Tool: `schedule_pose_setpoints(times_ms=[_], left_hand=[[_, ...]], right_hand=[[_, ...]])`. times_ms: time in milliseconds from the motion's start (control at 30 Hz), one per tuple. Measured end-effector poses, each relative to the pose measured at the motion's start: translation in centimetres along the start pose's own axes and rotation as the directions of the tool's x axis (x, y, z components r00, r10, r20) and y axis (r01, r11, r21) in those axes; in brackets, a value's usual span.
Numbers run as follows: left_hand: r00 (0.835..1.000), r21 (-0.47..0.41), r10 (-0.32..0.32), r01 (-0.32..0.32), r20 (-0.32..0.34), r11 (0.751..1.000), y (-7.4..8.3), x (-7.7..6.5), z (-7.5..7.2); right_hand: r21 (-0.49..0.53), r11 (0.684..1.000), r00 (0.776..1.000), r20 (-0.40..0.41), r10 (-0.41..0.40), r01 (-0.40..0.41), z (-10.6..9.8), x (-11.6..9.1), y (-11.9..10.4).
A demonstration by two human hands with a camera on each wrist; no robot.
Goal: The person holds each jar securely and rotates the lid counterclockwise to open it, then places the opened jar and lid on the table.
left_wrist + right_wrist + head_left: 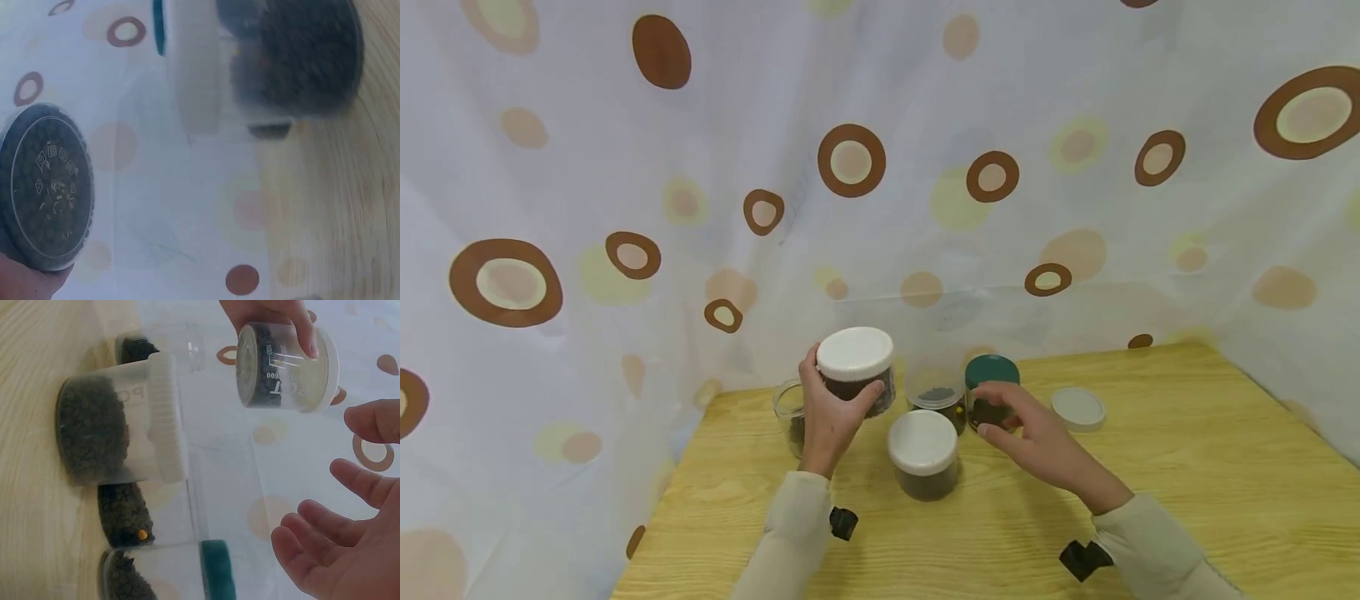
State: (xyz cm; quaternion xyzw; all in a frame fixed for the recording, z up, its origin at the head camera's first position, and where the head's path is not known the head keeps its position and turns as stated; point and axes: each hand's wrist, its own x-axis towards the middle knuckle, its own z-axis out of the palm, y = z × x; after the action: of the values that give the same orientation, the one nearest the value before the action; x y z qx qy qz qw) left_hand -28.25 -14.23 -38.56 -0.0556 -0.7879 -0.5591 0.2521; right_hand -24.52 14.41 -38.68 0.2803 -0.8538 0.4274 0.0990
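My left hand (831, 425) grips a clear plastic jar (856, 353) with a white lid, fingers and thumb around its sides, raised above the table. Dark pellets fill its lower part, seen through the base in the left wrist view and through the wall in the right wrist view. My right hand (1045, 446) holds nothing; its fingers are spread and loosely bent in the right wrist view. In the head view it overlaps a green-lidded jar (992, 371) of dark pellets. Between the hands, a second white-lidded jar (923, 454) with dark pellets stands upright on the table.
Behind the standing white-lidded jar is a lidless jar (934, 392) holding dark pellets and a small orange piece. Another lidless jar (790, 400) stands behind my left hand. A loose white lid (1078, 408) lies on the wooden table (1210, 467), right of the green-lidded jar. A patterned curtain (895, 242) hangs behind.
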Motion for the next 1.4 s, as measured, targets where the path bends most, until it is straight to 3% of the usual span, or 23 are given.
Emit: schedule_pose_setpoints(times_ms=[200, 367, 533, 767, 867, 933, 1133, 1233, 1400], left_hand=[[0.993, -0.005, 0.074, -0.074, 0.088, 0.997, 0.9, -1.0, -0.1], [0.962, 0.137, 0.179, -0.21, 0.208, 0.968, 1.0, -2.3, 0.7], [0.914, 0.257, 0.282, -0.359, 0.292, 0.897, 1.6, -4.1, 1.8], [0.822, 0.328, 0.472, -0.563, 0.318, 0.759, 2.7, -5.1, 2.9], [0.805, 0.351, 0.504, -0.591, 0.312, 0.726, 3.1, -5.4, 3.1], [0.809, 0.357, 0.497, -0.585, 0.314, 0.728, 3.1, -5.6, 3.2], [0.832, 0.349, 0.427, -0.541, 0.355, 0.765, 3.1, -6.0, 3.1], [0.842, 0.308, 0.351, -0.49, 0.41, 0.816, 3.3, -5.8, 2.7], [0.829, 0.197, 0.21, -0.354, 0.518, 0.914, 3.4, -5.2, 1.8]], right_hand=[[0.04, 0.999, 1.0, 0.016, -0.005, 0.004, 0.1, 1.1, -1.2], [0.059, 0.998, 1.0, 0.021, -0.022, 0.02, 0.5, 1.7, -2.0], [0.076, 0.997, 0.999, 0.04, -0.005, 0.002, 0.9, 2.3, -2.8], [0.057, 0.998, 0.998, 0.069, -0.013, 0.009, 1.6, 2.8, -3.8], [0.045, 0.999, 0.996, 0.084, 0.017, -0.021, 1.8, 2.7, -4.1], [0.036, 0.998, 0.995, 0.09, 0.045, -0.048, 1.9, 2.6, -4.2], [0.071, 0.994, 0.996, 0.039, 0.086, -0.088, 2.1, 2.4, -4.3], [0.099, 0.993, 0.998, 0.016, 0.069, -0.07, 1.9, 2.3, -4.3], [0.116, 0.993, 1.0, 0.014, 0.006, -0.008, 1.5, 2.3, -4.2]])
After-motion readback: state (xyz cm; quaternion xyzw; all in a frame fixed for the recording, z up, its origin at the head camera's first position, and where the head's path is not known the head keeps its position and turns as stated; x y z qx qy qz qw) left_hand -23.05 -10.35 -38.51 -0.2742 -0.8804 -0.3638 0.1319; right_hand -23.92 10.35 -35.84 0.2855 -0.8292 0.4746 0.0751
